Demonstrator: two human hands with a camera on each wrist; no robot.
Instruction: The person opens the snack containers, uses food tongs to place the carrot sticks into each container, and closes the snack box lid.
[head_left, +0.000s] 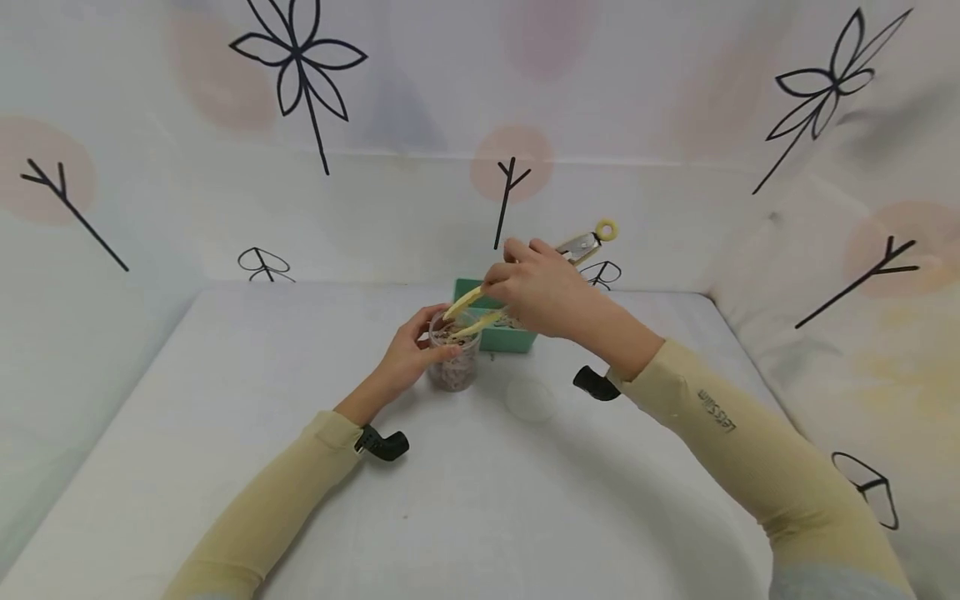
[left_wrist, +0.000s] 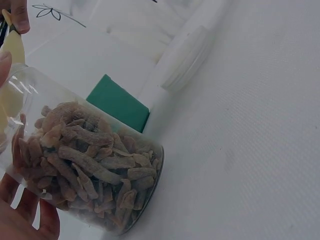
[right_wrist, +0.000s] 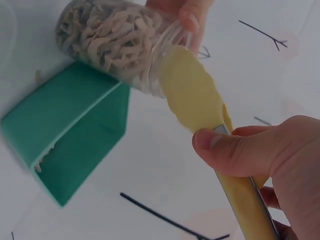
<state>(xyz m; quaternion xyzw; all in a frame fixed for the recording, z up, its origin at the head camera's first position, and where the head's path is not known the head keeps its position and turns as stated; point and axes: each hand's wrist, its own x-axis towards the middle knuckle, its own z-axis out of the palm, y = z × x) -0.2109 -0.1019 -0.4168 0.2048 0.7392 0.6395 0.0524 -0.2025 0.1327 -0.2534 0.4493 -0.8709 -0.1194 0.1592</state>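
My left hand (head_left: 408, 358) grips a clear plastic jar (head_left: 453, 367) near its rim, thumb on the near side. Brownish dried strips (left_wrist: 95, 160) fill much of the jar, as the left wrist view shows. In my right hand (head_left: 543, 287) is a pair of tongs with yellow tips (right_wrist: 192, 92) and a metal handle ending in a yellow ring (head_left: 606, 230). The tong tips are at the jar's mouth, spread a little apart. Right behind the jar stands a green rectangular box (head_left: 510, 339), with a few strips inside it.
A clear round lid (head_left: 530, 398) lies on the white table (head_left: 480, 517), to the right of the jar. A small loose crumb (head_left: 492, 357) lies beside the green box. A patterned cloth backdrop (head_left: 420, 200) rises behind the table and along its sides.
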